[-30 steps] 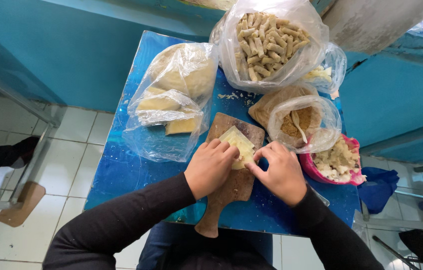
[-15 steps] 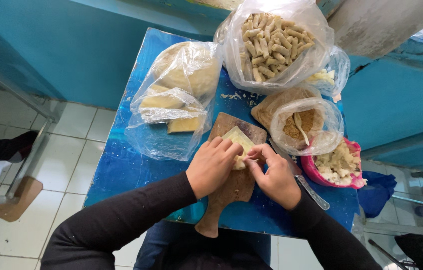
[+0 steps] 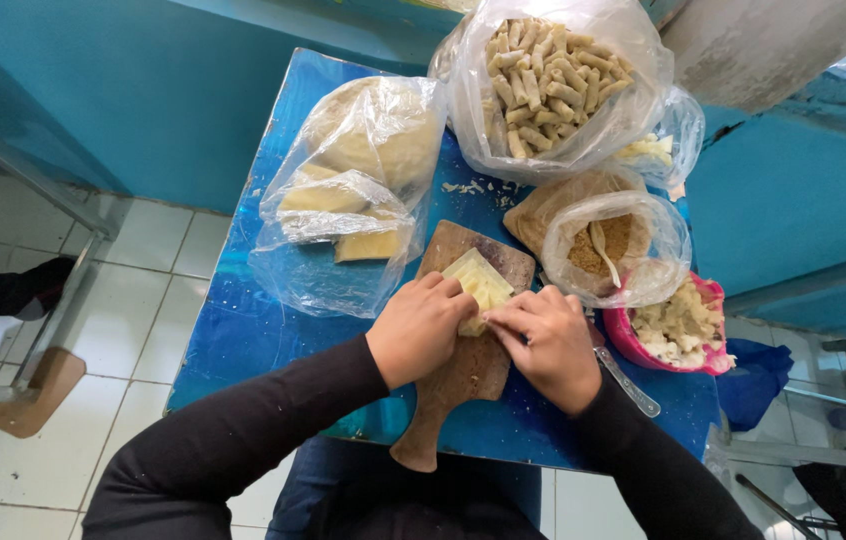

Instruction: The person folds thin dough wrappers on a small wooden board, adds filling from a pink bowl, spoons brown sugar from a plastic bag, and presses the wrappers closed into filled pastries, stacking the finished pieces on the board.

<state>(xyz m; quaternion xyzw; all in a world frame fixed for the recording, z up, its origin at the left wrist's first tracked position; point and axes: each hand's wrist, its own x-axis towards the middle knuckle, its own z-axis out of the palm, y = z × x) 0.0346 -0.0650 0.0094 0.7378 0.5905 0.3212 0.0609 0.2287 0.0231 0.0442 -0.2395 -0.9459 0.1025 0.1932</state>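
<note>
Blue table (image 3: 243, 330) takes up most of the view. At 12 o'clock there's a big plastic bag of rolled pastry sticks (image 3: 548, 80), and at 10 o'clock a bag of flat dough sheets (image 3: 353, 190). The wooden cutting board (image 3: 463, 370) sits dead centre. Left hand (image 3: 421, 328) and right hand (image 3: 543, 345) both pinch the pale dough wrapper (image 3: 478, 282) lying on the board, fingers curled onto its near edge.
</note>
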